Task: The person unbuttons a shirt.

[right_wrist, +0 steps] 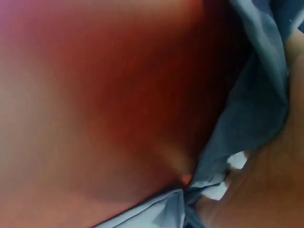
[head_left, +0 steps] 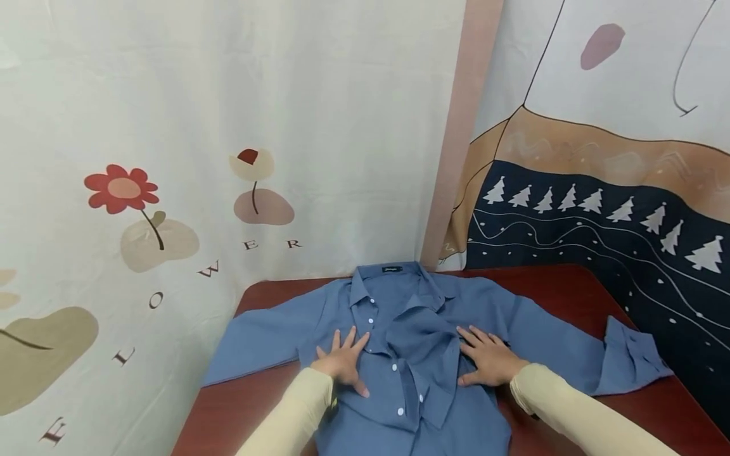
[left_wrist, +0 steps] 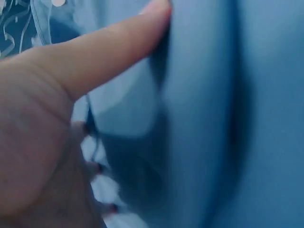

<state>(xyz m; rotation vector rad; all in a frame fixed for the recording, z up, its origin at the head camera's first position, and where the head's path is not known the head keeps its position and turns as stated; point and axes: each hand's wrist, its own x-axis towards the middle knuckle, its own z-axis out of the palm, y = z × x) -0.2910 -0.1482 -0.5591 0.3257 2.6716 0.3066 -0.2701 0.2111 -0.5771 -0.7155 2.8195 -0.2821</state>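
A blue button-up shirt [head_left: 371,380] lies front side up, its collar at the far end and its sleeves spread to both sides. Its front is partly open and rumpled in the middle. My left hand [head_left: 341,364] rests on the left part of the front, fingers spread. On the right part, beside the folds, my right hand [head_left: 487,358] touches the cloth with fingers spread. In the left wrist view the thumb [left_wrist: 109,52] is extended over blurred blue cloth [left_wrist: 204,114]. The right wrist view shows only the edge of that hand [right_wrist: 256,190] beside hanging cloth [right_wrist: 251,109].
The shirt lies on a dark red table [head_left: 570,282] with rounded corners. A pale curtain [head_left: 342,126] with printed flowers and letters hangs behind and to the left. At the right hangs a printed cloth [head_left: 570,234] with white trees. The right cuff [head_left: 633,361] is folded back near the table's right edge.
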